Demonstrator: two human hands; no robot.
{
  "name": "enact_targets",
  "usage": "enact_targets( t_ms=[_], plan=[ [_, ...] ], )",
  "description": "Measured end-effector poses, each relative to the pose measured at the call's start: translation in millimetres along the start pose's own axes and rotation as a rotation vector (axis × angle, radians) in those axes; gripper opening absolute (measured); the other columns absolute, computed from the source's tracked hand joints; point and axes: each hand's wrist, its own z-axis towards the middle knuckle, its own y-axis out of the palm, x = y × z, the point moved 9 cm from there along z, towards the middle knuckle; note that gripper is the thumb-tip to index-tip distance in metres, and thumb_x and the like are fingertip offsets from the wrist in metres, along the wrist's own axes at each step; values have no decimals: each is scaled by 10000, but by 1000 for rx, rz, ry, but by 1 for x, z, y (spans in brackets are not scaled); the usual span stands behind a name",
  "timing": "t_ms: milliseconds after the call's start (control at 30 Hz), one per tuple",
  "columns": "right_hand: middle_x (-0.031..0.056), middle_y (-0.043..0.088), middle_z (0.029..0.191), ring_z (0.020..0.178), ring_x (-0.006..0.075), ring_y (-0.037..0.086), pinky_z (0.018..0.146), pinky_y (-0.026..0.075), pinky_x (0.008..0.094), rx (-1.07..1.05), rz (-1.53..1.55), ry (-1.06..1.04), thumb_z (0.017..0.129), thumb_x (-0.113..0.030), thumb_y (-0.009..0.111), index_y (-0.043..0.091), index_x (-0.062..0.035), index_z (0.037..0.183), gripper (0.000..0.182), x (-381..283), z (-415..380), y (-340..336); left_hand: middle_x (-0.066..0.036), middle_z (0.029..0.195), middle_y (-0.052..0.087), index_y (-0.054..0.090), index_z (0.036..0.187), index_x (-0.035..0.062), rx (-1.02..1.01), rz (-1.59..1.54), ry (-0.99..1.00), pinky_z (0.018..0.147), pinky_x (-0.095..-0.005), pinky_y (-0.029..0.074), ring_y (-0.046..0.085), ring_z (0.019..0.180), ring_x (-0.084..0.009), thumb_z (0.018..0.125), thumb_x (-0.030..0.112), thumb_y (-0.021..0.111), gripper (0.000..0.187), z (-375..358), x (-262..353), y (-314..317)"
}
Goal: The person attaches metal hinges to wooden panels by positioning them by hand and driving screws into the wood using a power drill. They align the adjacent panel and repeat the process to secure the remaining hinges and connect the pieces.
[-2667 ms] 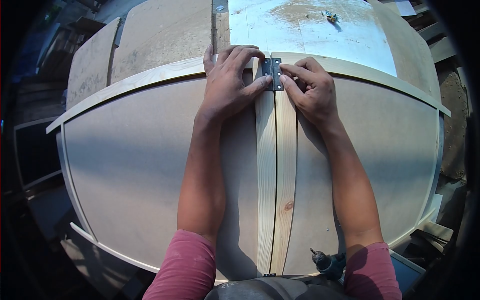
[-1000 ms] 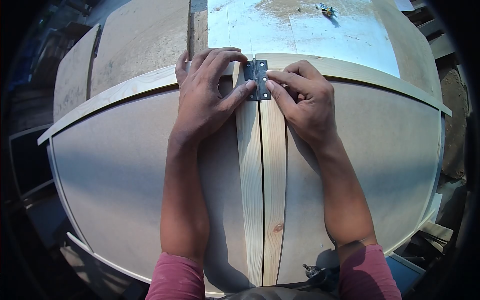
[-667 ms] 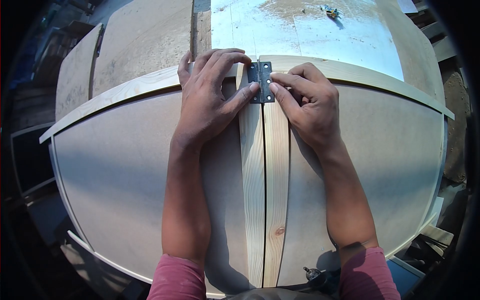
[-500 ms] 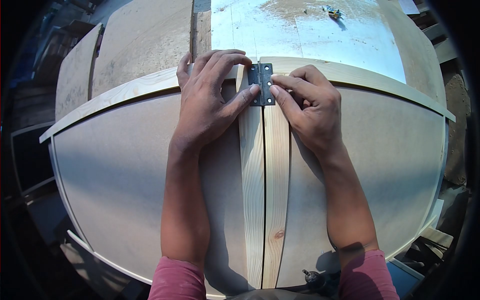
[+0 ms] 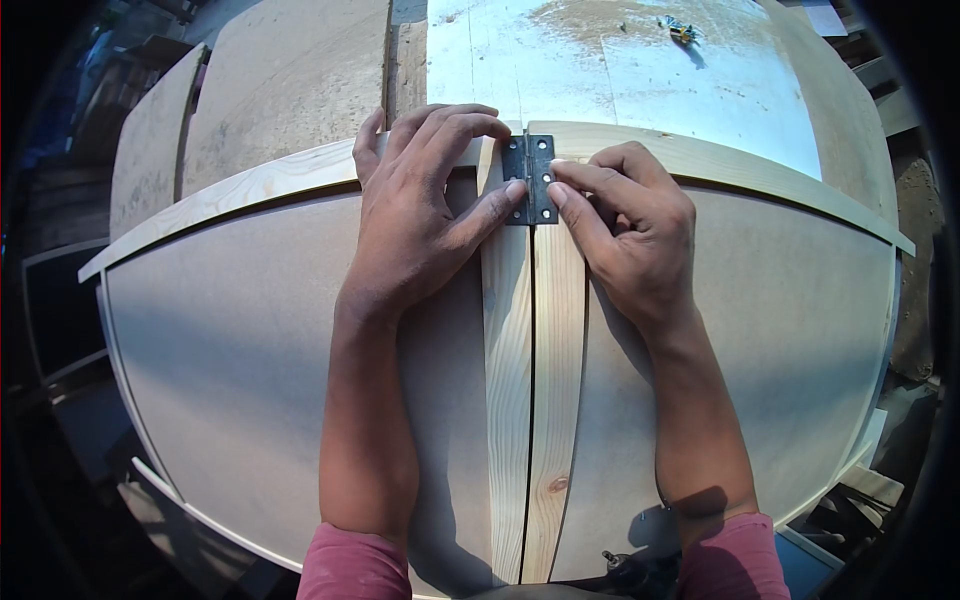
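Note:
A dark metal butt hinge [image 5: 541, 208] with screw holes lies flat across the seam between two pale wooden frame strips, near their far end. My left hand [image 5: 405, 205] holds it from the left: the index fingertip is at its top left corner, the thumb presses its lower left leaf, and the other fingers arch over the wood. At the hinge's right edge, my right hand [image 5: 645, 225] has thumb and index finger pinched together, the other fingers curled under. The left strip [image 5: 507, 400] and the right strip [image 5: 555, 400] run toward me with a narrow dark gap between them.
Framed panels spread on both sides, a left panel [image 5: 240, 330] and a right panel [image 5: 770, 330]. Beyond them lies a bright dusty board [image 5: 560, 60] bearing a small yellow and blue object [image 5: 682, 34]. A dark tool [image 5: 635, 572], partly hidden, is near my body.
The whole view has shifted slightly, so the hinge and hands appear a little lower and to the right. Both hands keep nearly the same grip on the hinge.

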Motion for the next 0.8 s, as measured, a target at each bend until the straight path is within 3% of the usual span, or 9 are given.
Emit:
enact_targets(
  t_ms=[133, 200, 233, 300, 433, 800],
  plan=[
    [100, 667, 852, 662, 150, 639, 579, 513, 280, 2, 9, 12, 877, -52, 735, 769, 11, 1016, 156, 1, 0, 1, -40, 1366, 623, 653, 1234, 206, 4, 19, -2, 1241, -567, 57, 466, 1391, -247, 868, 394, 784, 433, 1, 1, 1],
    [55, 653, 881, 667, 66, 556, 548, 423, 214, 20, 29, 6, 853, -16, 771, 779, -7, 1049, 197, 4, -2, 1, -36, 1366, 622, 653, 1237, 212, 4, 28, -1, 1243, -561, 65, 467, 1389, -245, 861, 409, 789, 446, 1, 1, 2],
    [55, 653, 881, 667, 66, 556, 548, 423, 214, 19, 28, 5, 853, -16, 771, 779, -7, 1049, 197, 4, -1, 0, -36, 1366, 622, 653, 1237, 212, 5, 28, -2, 1243, -561, 65, 467, 1389, -245, 861, 409, 789, 446, 1, 1, 1],
    [97, 667, 849, 666, 147, 640, 581, 516, 278, 7, 3, -1, 870, -44, 738, 768, 13, 1017, 161, 1, 0, 0, -36, 1365, 622, 653, 1236, 213, 2, 25, -7, 1244, -558, 65, 469, 1386, -243, 858, 417, 792, 451, 0, 0, 1],
    [98, 666, 848, 669, 148, 644, 583, 518, 278, 10, 7, 11, 862, -43, 743, 767, 14, 1016, 166, 2, 0, 0, -50, 1294, 637, 654, 1237, 180, 30, 47, 26, 1240, -562, 97, 480, 1361, -249, 871, 443, 769, 465, 0, 2, 0],
    [104, 665, 856, 694, 186, 665, 609, 524, 302, -7, 2, 25, 861, -57, 745, 768, -2, 1013, 163, 1, 0, -1, -42, 1368, 616, 649, 1223, 191, -12, 19, 6, 1242, -552, 57, 471, 1383, -240, 861, 382, 790, 433, 2, 2, 0]
  ],
)
